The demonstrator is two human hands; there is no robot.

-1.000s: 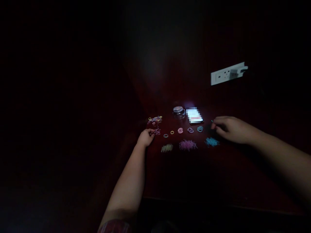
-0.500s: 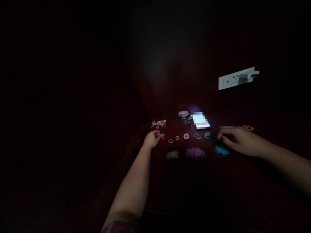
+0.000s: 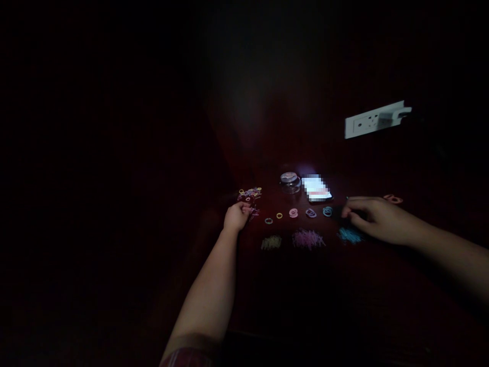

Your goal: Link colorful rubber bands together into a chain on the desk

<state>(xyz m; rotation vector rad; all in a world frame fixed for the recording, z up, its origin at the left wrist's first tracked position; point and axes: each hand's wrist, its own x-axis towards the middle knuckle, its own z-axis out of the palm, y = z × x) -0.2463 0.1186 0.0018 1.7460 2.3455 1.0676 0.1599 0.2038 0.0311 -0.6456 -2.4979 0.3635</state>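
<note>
My left hand (image 3: 236, 216) has its fingers pinched beside a small scatter of pink and purple bands (image 3: 254, 212); what they hold, if anything, is too small to make out. Just beyond lies a mixed heap of coloured bands (image 3: 250, 193). My right hand (image 3: 372, 218) is curled, thumb and fingertips close together, above a pile of small blue bands (image 3: 349, 235). Anything between those fingertips is unclear. Between my hands runs a row of looped bands: grey-green (image 3: 269, 221), yellow (image 3: 279, 215), pink (image 3: 293, 213), purple (image 3: 311, 213) and blue (image 3: 327, 211).
Nearer me lie a yellowish pile (image 3: 271, 242) and a pink-purple pile (image 3: 307, 238). A round lidded clear jar (image 3: 290, 183) stands behind the row, beside a lit phone (image 3: 315, 188). Orange bands (image 3: 393, 199) lie past my right hand. A wall socket (image 3: 376, 121) holds a plug. The surroundings are very dark.
The view has shifted slightly. My left fingers have drawn back a little from the pink and purple scatter. My right hand remains almost in place, with its fingertips still close together.
</note>
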